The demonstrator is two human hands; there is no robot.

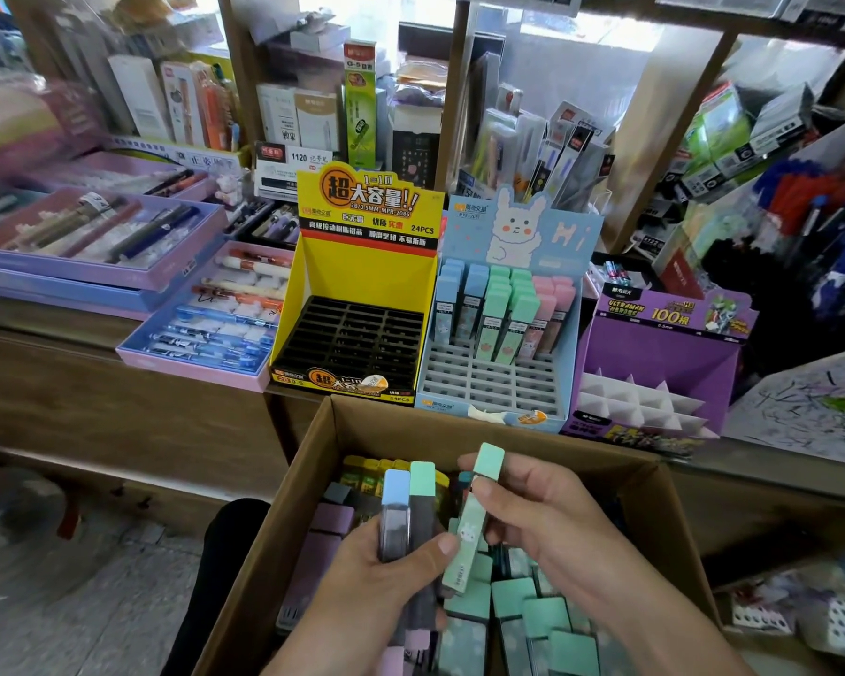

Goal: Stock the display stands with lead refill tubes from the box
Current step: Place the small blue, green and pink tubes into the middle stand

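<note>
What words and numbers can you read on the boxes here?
"超大容量!!" on yellow display stand
"24PCS" on yellow display stand
"Hi" on blue rabbit display stand
"ULTRAMAN" on purple display stand
"100根" on purple display stand
"G-5" on green box
"1120" on white sign
Print on lead refill tubes: too small.

Yellow cardboard display stand (pixel 362 270) has a black grid. Pale-blue cardboard stand (pixel 469 231) bears a white rabbit print.

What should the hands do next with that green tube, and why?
Probably the right hand should carry its mint-green plastic lead refill tube up to the pale blue cardboard rabbit stand: matching green tubes stand there, with empty slots just in front.
</note>
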